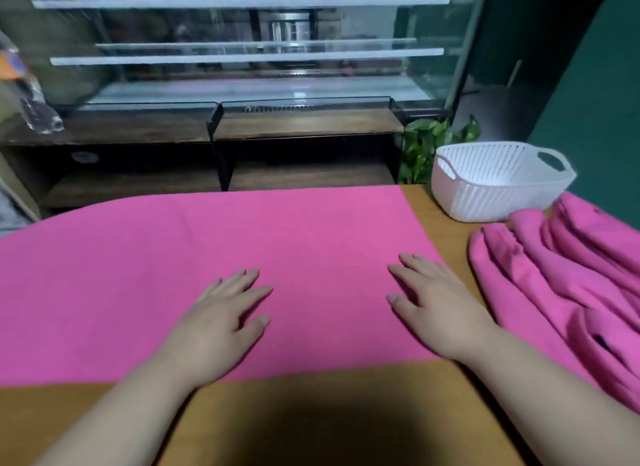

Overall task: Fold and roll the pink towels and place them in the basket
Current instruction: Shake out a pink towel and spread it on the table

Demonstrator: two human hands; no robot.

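Observation:
A pink towel [214,243] lies spread flat across the wooden table [311,413], reaching from the left edge of view to right of centre. My left hand [221,323] rests flat on its near part, fingers straight. My right hand [436,306] lies flat on the towel near its right edge, fingers straight too. A heap of crumpled pink towels [568,285] sits on the table at the right. Behind that heap stands a white perforated basket [491,191] with two handles; nothing shows inside it.
Beyond the table's far edge stands a dark wooden shelf unit [304,126] with a glass display case [242,49] above it. A green leafy plant [426,143] grows left of the basket. A dark green wall [588,84] closes the right side.

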